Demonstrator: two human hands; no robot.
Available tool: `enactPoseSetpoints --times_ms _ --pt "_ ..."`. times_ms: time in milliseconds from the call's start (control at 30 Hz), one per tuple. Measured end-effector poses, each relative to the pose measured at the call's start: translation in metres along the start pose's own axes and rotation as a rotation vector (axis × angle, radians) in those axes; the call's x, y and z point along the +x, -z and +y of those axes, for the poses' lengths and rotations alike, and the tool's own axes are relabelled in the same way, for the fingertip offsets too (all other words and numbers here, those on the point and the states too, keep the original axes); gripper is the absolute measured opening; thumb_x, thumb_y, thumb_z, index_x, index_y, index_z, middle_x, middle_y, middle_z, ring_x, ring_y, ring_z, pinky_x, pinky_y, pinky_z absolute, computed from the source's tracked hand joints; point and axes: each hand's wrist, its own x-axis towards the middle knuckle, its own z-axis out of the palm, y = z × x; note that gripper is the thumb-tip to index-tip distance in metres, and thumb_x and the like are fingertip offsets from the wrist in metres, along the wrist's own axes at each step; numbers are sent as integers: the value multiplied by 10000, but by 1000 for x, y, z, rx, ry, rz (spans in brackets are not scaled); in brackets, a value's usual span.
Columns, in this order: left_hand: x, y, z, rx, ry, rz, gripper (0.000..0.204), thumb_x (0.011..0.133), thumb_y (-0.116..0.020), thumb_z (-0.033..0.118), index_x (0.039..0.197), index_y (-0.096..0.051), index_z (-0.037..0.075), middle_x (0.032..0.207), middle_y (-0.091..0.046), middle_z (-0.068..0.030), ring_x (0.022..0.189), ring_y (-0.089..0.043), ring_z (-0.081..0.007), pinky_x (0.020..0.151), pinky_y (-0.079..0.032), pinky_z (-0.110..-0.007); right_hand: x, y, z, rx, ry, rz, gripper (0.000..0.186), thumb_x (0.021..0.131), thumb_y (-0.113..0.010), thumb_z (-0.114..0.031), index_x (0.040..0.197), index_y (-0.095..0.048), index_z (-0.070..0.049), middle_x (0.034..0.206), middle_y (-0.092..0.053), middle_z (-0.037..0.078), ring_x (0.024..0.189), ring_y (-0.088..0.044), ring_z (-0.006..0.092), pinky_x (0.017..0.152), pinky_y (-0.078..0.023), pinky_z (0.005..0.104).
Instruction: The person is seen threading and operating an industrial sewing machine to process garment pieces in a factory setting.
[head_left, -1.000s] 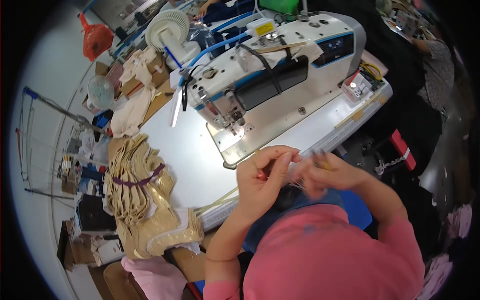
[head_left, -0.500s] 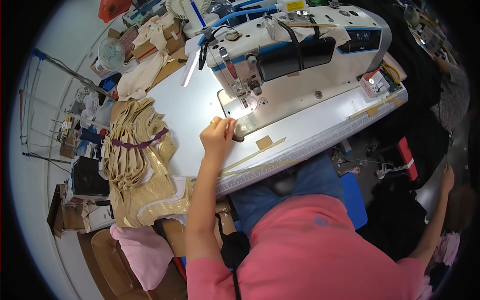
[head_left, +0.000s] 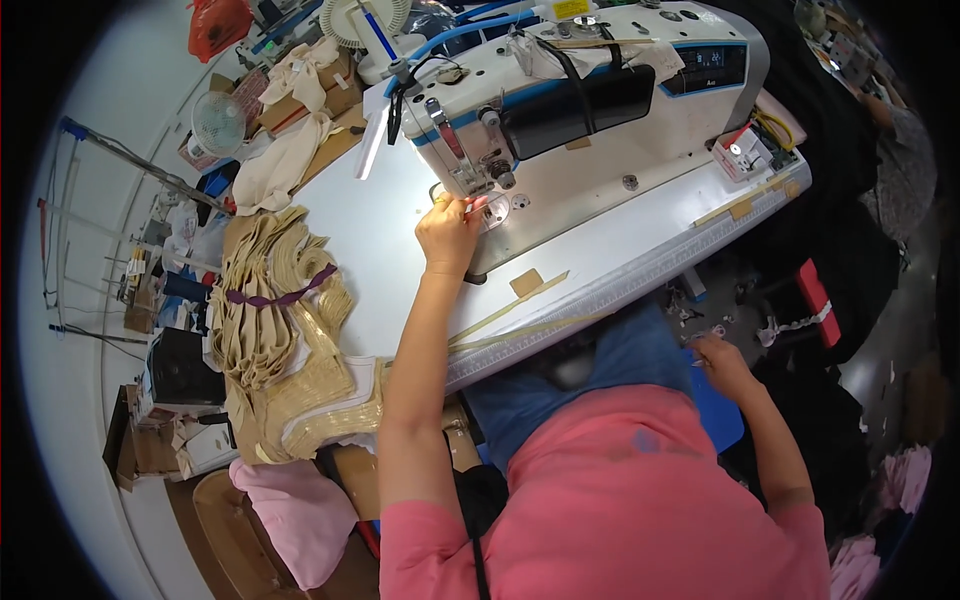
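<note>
My left hand (head_left: 449, 237) is raised to the needle area of a white sewing machine (head_left: 618, 135), its fingers pinched together beside the presser foot. What they pinch, if anything, is too small to make out. A ring shows on one finger. Low on the right, my right hand (head_left: 724, 367) hovers over a blue seat (head_left: 712, 412) beside my thigh, with its fingers curled in. Whatever it may hold is hidden. Left of the machine lies a stack of gold-beige fabric pieces (head_left: 258, 345), bound with a dark purple strip (head_left: 283, 297).
The white sewing table (head_left: 372, 262) has a ruler tape (head_left: 600, 315) along its front edge. A small tray (head_left: 742, 155) stands at its right end. A thin beige strip (head_left: 520, 305) lies near the edge. Pink cloth (head_left: 292, 515) hangs at lower left; dark fabric (head_left: 830, 215) piles up at right.
My left hand has moved up and slightly right, to the needle. My right hand has swung in from the far right to beside my thigh.
</note>
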Motion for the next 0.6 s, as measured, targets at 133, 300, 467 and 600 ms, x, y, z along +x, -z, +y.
enactPoseSetpoints --times_ms 133,300,467,600 --pt "-4 3 6 -118 112 -18 152 737 -726 188 730 -620 79 728 -598 -21 545 -572 -177 510 -462 -288 -2 1 -3 38 -20 -33 159 776 -562 -20 927 -596 -51 825 -561 153 771 -574 372 658 -464 448" --pt "-3 19 23 -303 119 22 102 767 -658 83 735 -572 40 733 -593 -45 529 -556 -176 507 -452 -274 -11 0 2 -56 -13 -47 189 765 -553 0 942 -594 -52 841 -570 148 788 -575 370 664 -464 442" --pt "-19 20 26 -648 439 -90 20 844 -558 16 828 -547 21 718 -638 -61 510 -509 -77 478 -413 -233 -12 -7 0 -87 -32 -117 198 756 -554 10 942 -595 -47 827 -573 151 798 -570 370 674 -462 436" --pt "-16 17 23 -703 576 -51 70 856 -613 68 885 -583 11 692 -637 -42 517 -521 -64 497 -437 -224 -13 -12 5 -79 -2 -172 93 799 -554 -62 884 -590 -59 838 -566 149 748 -566 380 636 -449 457"
